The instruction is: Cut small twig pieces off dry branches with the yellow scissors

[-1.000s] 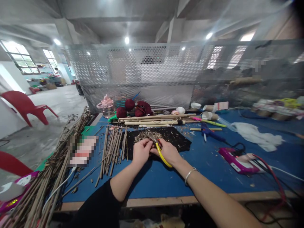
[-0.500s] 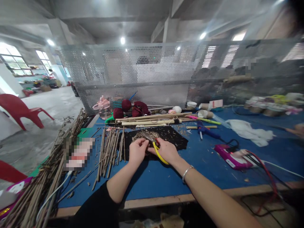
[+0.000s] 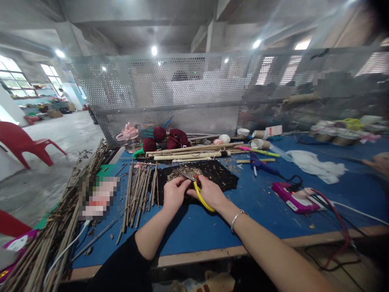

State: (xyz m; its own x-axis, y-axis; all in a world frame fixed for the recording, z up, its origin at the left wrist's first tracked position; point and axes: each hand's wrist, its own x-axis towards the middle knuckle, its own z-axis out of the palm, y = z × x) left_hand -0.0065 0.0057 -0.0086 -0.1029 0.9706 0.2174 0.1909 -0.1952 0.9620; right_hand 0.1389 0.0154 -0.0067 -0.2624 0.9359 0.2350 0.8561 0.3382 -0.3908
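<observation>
My right hand [image 3: 213, 194] is wrapped round yellow-handled scissors [image 3: 201, 199], whose metal blades point up and to the left. Beside it, my left hand [image 3: 174, 195] is closed in a pinch close to the blades; what its fingertips hold, if anything, is hidden. Both hands are over the near part of a black cloth [image 3: 223, 175]. Chopped, dry brown plant bits [image 3: 182, 171] are heaped on that cloth, just beyond my fingers. Left of my left hand, several cut dry stalks [image 3: 138, 192] lie side by side on the blue table [image 3: 194, 239].
Long dry stems [image 3: 60, 227] pile along the left edge beside a blurred-out phone [image 3: 100, 198] on a white cable. Pale sticks [image 3: 194, 155] and dark red balls [image 3: 179, 138] lie behind the cloth. At right are a blue glue gun [image 3: 263, 165], a purple power strip [image 3: 294, 198] and another person's hand [image 3: 381, 164].
The whole view has shifted slightly, so things sit a little further left. My hands keep nearly the same pose, with the scissors still in my right hand.
</observation>
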